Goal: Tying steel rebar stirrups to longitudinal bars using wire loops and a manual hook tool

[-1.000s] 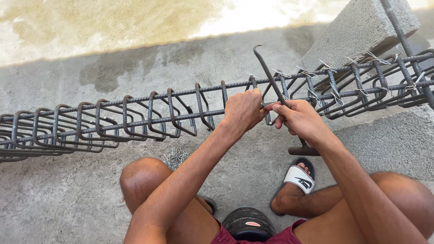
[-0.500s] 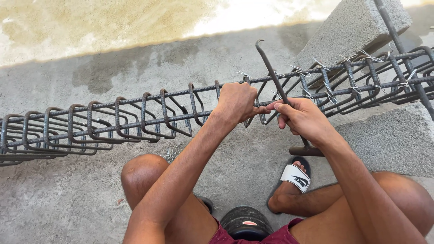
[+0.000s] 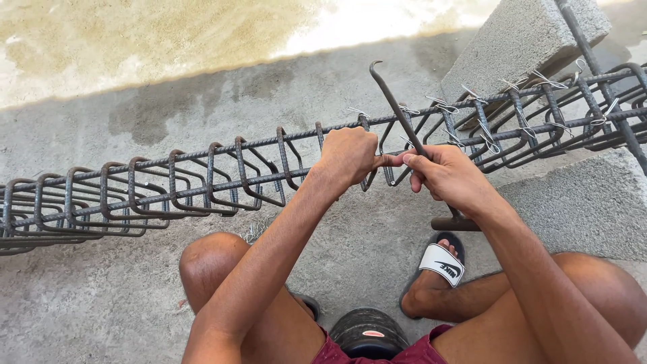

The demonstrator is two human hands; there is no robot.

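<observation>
showing a seated person tying a rebar cage point(image 3: 202, 182) that runs from 9 o'clock to 2 o'clock across the view, above a concrete floor point(image 3: 101, 303). left hand point(image 3: 347, 156), near centre, has its grip closed around the cage's top bar. right hand point(image 3: 450, 178), just at 3 o'clock of the left, has its grip pinched on a hooked tool point(image 3: 397, 114); the two hands touch at the fingertips. the tool's shaft rises toward 11 o'clock, hook end above the cage, and its handle point(image 3: 455, 222) shows below the right wrist. thin wire ties point(image 3: 482, 128) sit on the stirrups at 2 o'clock. the cage's right end rests on grey blocks point(image 3: 519, 40). at 5 o'clock a foot in a slide sandal point(image 3: 441, 263) rests on the floor; both knees frame the lower view.
</observation>
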